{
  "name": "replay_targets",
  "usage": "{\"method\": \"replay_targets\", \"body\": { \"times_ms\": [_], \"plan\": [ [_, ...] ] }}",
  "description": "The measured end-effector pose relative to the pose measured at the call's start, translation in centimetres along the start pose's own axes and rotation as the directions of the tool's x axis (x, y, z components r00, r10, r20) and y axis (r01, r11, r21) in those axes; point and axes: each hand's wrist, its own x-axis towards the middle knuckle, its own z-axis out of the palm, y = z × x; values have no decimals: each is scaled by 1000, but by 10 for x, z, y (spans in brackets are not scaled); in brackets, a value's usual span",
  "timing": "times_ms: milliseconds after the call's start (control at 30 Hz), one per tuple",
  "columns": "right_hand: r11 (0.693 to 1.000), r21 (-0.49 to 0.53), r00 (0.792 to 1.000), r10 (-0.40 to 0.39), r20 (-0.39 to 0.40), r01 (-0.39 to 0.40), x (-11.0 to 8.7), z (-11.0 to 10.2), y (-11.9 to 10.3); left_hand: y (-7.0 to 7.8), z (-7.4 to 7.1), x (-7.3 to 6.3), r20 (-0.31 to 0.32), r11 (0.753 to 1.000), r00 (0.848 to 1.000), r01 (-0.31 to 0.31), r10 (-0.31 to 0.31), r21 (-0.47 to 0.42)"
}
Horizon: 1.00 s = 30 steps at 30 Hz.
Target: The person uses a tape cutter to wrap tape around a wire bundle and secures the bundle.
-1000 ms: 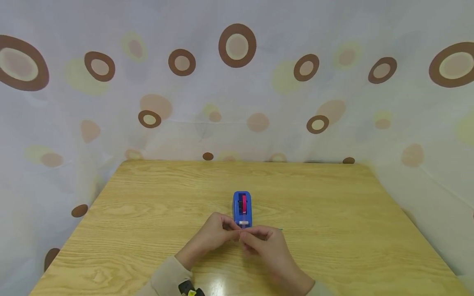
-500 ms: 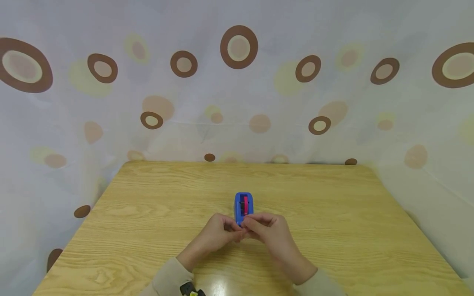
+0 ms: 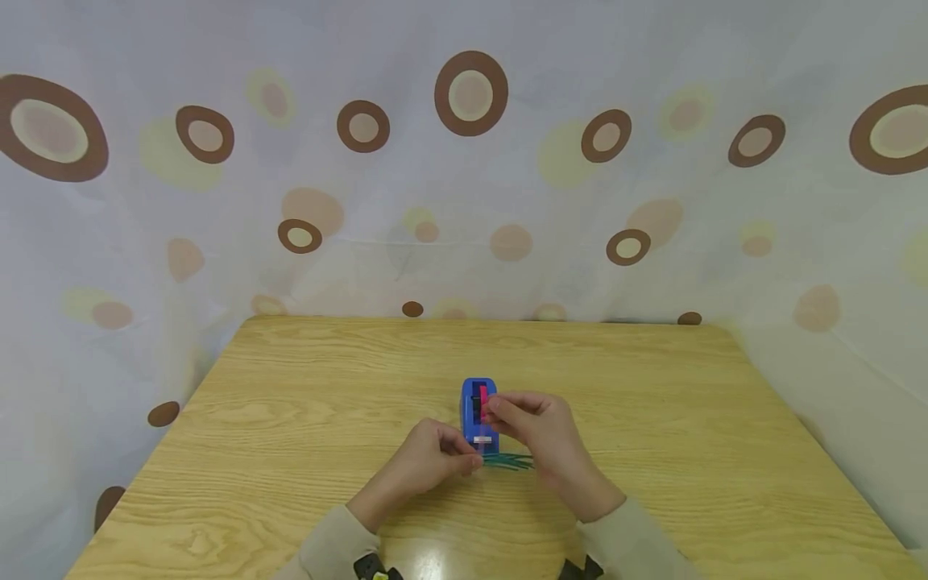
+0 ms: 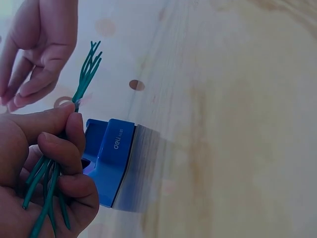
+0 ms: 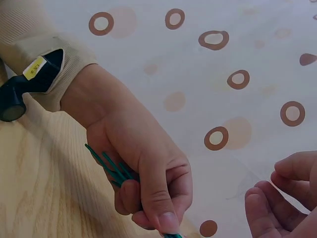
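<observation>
My left hand [image 3: 424,455] pinches a bundle of thin green stems [image 3: 511,461] between thumb and index finger. In the left wrist view their lower ends run through the curled fingers, and the upper ends [image 4: 88,74] stick out past the thumb. A small clear shiny patch, perhaps tape, shows on the bundle at the thumb tip. Just beyond stands a blue tape dispenser [image 3: 467,431] with a pink-cored roll [image 3: 483,392]. My right hand [image 3: 549,435] hovers over the dispenser's right side, apart from the bundle. Its fingers are loosely bent, and nothing shows between them in the right wrist view [image 5: 290,208].
The wooden table [image 3: 326,379] extends to both sides of the hands and behind the dispenser. A pale curtain [image 3: 464,185] with brown ring patterns encloses the back and sides. Dark camera mounts [image 5: 47,72] sit at the wrists.
My right hand has left the left fingertips and moved up and right, over the dispenser. The green stems have come into view beneath it. My left hand has stayed almost still.
</observation>
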Motion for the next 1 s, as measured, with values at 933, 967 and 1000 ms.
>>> {"method": "replay_targets", "body": {
  "times_ms": [933,967,1000],
  "plan": [
    [967,-255,991,7,133,28,15,-25,17,3,-3,-2,-4,1000,1000,12,-12,7],
    [965,-259,990,10,141,27,15,-26,18,3,-3,-2,-4,1000,1000,13,-13,10],
    [964,-264,989,12,149,28,15,-26,19,4,-3,-2,-3,1000,1000,15,-15,7]
  ]
}}
